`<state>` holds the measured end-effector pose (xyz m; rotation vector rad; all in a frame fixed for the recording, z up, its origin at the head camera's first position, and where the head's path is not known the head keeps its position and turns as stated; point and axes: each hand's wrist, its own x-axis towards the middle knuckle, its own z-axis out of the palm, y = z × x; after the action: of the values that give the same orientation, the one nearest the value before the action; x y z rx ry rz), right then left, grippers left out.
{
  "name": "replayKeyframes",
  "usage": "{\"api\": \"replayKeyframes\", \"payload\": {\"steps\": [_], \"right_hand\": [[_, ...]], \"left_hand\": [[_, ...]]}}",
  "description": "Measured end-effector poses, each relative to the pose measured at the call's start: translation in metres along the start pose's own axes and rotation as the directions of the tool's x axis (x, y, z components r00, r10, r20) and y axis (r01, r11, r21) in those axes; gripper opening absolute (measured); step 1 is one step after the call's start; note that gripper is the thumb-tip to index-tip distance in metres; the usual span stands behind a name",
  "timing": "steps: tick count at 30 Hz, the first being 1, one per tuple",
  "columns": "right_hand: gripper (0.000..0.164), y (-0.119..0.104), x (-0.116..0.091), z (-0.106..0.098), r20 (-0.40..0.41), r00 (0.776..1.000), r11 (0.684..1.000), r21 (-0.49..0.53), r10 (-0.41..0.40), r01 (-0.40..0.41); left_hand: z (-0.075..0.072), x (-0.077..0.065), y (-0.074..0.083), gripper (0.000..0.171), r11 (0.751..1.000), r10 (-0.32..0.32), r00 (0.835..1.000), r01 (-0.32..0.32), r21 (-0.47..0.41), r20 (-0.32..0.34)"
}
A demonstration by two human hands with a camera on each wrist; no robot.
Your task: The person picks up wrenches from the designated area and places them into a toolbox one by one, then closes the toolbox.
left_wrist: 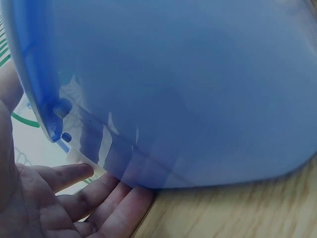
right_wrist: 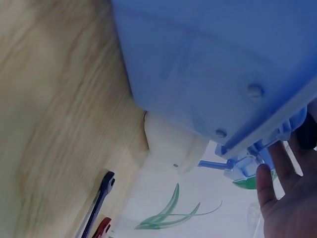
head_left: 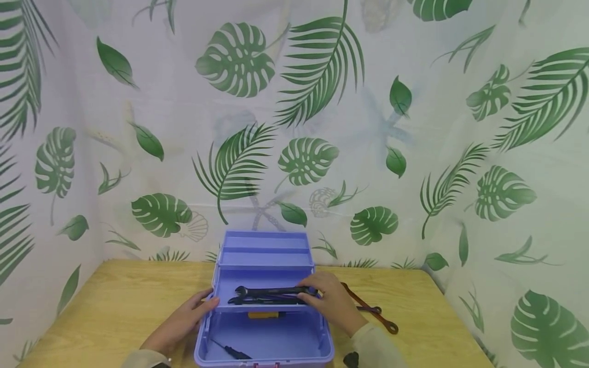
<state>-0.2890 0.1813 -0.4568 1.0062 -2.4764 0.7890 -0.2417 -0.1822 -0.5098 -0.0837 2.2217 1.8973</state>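
Note:
A blue plastic toolbox (head_left: 269,337) stands on the table, its lid raised and its tray (head_left: 230,286) lifted out above the main compartment. Across the tray lie black open-ended wrenches. My right hand (head_left: 333,301) pinches the right end of the upper black wrench (head_left: 271,291) between thumb and fingers; the lower wrench (head_left: 264,301) is just beneath. My left hand (head_left: 186,319) rests against the toolbox's left side, thumb at the tray's edge. In the left wrist view its fingers (left_wrist: 116,208) lie loosely extended along the outer wall.
Behind the right hand, a reddish-brown wrench (head_left: 386,323) and a dark wrench (head_left: 375,309) lie on the wooden table (head_left: 138,291). Inside the toolbox are a black-handled screwdriver (head_left: 236,352) and a yellow-orange item (head_left: 263,315), partly under the tray. A leaf-patterned cloth backs the table.

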Motion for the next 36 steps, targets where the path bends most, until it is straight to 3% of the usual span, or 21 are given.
{"api": "replayKeyframes", "payload": {"steps": [9, 17, 26, 30, 36], "right_hand": [[0.016, 0.005, 0.001, 0.003, 0.006, 1.000, 1.000, -0.011, 0.009, -0.009], [0.014, 0.004, -0.004, -0.011, -0.047, 0.991, 0.985, 0.117, 0.129, -0.123], [0.023, 0.030, -0.039, -0.045, -0.238, 0.966, 0.995, 0.042, 0.100, -0.092], [0.025, 0.044, -0.056, -0.060, -0.268, 0.953, 0.987, -0.037, 0.144, -0.159], [0.017, 0.054, -0.077, -0.081, -0.255, 0.928, 0.950, -0.081, 0.273, -0.302]], "left_hand": [[0.001, 0.000, 0.000, 0.081, 1.000, -0.016, 1.000, 0.016, 0.002, -0.008], [0.000, 0.001, -0.001, 0.080, 1.000, -0.008, 1.000, 0.008, -0.004, -0.001], [-0.001, 0.000, -0.001, 0.076, 1.000, 0.029, 0.999, -0.028, -0.009, 0.018], [0.000, 0.000, -0.001, 0.077, 1.000, 0.022, 1.000, -0.022, -0.014, 0.009], [0.003, 0.000, -0.001, 0.076, 1.000, 0.025, 0.999, -0.026, -0.011, -0.020]]}}
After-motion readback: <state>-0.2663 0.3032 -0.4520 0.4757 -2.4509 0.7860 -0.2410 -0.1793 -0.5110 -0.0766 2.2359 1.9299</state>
